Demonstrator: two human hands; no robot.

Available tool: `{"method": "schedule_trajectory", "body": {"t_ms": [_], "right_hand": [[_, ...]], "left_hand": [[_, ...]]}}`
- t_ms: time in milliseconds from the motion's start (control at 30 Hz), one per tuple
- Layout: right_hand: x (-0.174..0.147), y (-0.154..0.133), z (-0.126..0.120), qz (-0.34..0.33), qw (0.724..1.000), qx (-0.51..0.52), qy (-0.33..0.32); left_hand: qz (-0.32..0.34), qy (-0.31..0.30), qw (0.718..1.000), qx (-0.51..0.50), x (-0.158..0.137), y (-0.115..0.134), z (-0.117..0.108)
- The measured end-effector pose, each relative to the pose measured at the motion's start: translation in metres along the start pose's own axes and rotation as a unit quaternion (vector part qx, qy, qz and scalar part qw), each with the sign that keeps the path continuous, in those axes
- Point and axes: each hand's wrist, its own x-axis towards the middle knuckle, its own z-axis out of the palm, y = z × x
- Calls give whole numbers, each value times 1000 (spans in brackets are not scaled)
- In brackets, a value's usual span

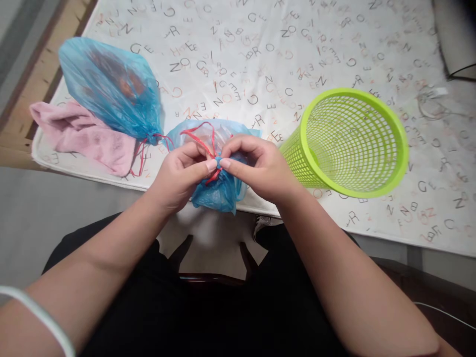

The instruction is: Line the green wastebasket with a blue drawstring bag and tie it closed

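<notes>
A blue plastic bag is positioned at the near edge of the table, left of centre, and its gathered neck is being worked on by both hands. Blue plastic is pinched at the neck between the thumb and fingers of the left hand and of the right hand, with the thumb tips almost meeting. The step in hand is judged to be the tying or loosening of the red drawstring there; which of the two cannot be told. A firm, close pinch seems called for next, with the string's loops, raised on the far side, kept from snagging. What is inside cannot be made out. To the left, a second, filled blue bag is laid partly over a pink cloth, and its loose string is trailed near the left hand, where it could be caught. On the right, a green mesh basket is placed just beside the right wrist, by which outward room may be limited.
</notes>
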Motion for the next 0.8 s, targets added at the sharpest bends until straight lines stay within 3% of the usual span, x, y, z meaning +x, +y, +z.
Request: {"method": "schedule_trajectory", "body": {"t_ms": [533, 800], "right_hand": [[-1, 9, 7, 9, 998, -9, 62], [-2, 11, 10, 2, 996, 3, 93]], "left_hand": [[54, 40, 992, 104, 1, -3, 4], [43, 30, 985, 162, -3, 0, 5]]}}
